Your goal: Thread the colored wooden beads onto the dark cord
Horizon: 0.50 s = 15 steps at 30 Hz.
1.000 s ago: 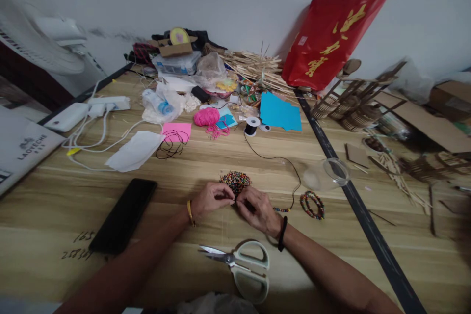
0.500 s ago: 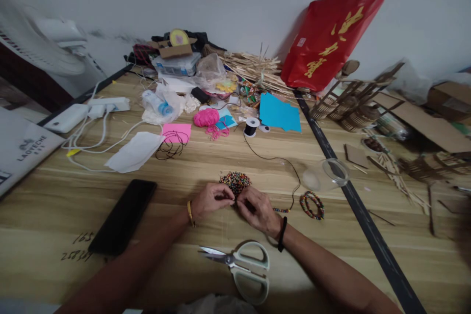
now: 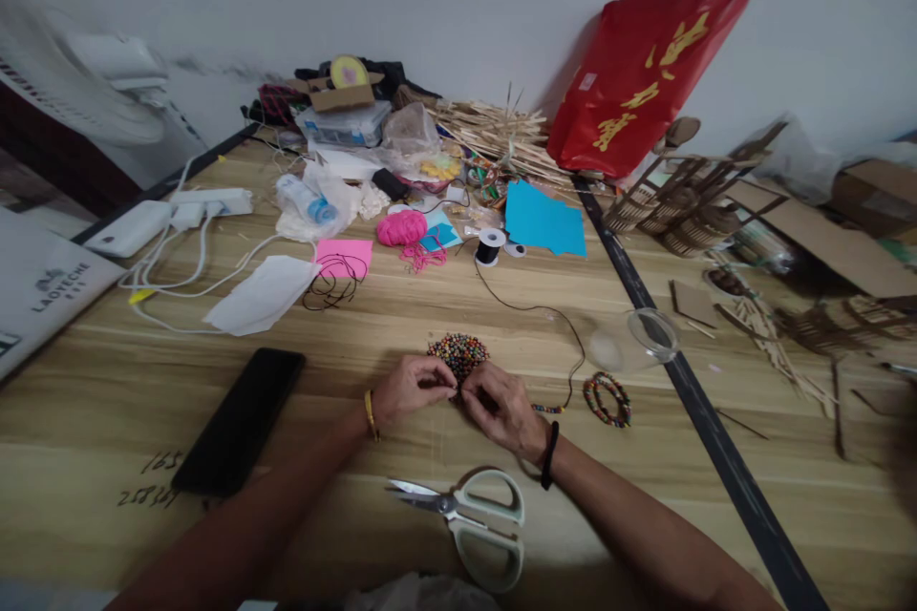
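My left hand (image 3: 415, 387) pinches what looks like a small bead between thumb and forefinger, just in front of a pile of multicoloured beads (image 3: 462, 350). Close beside it, fingertips nearly touching, my right hand (image 3: 501, 403) is closed on a thin dark cord, its end mostly hidden by the fingers. The dark cord (image 3: 526, 307) runs from a white spool (image 3: 490, 246) round to the right, with several beads threaded (image 3: 548, 409) near my right wrist. A beaded bracelet (image 3: 607, 399) lies right of that. Scissors (image 3: 458, 511) with pale handles rest, blades parted, below my hands.
A black phone (image 3: 240, 420) lies left of my left arm. A clear plastic jar (image 3: 634, 341) is on its side to the right. Pink yarn (image 3: 402, 229), blue paper (image 3: 545, 220) and white cables (image 3: 204, 272) lie farther back. Bamboo baskets (image 3: 688, 210) stand at right.
Almost nothing differs. Both hands stay pinched together in front of the bead pile, with at most a tiny shift of the fingertips.
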### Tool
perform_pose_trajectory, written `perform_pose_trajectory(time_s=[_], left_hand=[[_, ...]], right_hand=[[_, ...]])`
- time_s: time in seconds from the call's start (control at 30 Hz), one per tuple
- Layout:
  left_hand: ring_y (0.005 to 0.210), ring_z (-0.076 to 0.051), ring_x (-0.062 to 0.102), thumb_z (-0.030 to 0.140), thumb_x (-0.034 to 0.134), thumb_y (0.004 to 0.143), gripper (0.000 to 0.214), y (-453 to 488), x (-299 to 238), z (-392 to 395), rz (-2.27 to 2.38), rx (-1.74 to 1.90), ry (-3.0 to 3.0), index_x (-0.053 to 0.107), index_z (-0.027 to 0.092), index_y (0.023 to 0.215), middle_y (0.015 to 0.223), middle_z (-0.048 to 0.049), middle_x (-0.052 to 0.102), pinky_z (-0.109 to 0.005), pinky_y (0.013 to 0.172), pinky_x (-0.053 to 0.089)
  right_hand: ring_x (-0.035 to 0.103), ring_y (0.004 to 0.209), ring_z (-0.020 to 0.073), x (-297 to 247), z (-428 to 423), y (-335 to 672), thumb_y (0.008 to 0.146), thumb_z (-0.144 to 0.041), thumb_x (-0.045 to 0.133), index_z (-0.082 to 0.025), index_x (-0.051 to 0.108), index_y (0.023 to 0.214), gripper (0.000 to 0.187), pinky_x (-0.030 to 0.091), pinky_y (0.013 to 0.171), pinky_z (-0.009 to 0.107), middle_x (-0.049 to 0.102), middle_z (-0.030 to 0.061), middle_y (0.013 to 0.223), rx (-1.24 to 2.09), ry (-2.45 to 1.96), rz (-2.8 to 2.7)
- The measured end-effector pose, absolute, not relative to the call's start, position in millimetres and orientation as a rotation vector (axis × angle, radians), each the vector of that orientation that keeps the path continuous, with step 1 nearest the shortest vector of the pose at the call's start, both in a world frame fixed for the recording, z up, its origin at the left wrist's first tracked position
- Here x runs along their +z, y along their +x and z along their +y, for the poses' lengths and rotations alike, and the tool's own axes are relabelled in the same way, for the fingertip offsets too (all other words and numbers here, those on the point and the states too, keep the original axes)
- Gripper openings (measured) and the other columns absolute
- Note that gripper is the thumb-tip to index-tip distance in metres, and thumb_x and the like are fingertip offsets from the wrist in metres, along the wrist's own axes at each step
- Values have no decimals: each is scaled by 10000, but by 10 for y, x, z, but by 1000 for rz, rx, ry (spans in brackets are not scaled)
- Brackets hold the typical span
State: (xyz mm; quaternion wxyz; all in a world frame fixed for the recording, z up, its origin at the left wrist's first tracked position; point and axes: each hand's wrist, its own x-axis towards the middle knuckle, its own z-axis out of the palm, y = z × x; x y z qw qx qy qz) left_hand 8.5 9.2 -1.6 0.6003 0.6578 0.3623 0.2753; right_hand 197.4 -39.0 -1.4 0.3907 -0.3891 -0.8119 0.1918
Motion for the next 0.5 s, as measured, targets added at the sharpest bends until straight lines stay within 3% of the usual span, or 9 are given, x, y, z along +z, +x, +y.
perform_pose_trajectory(time_s=[0.5], left_hand=[[715, -122, 615, 214, 699, 672, 134, 82, -25, 93, 819, 640, 1520, 655, 103, 733, 753, -46, 670, -244, 732, 509]], right_hand=[[540, 696, 152, -15, -393, 1976, 887, -158, 471, -185, 530, 838, 81, 436, 622, 261, 581, 51, 756, 501, -981, -2079]])
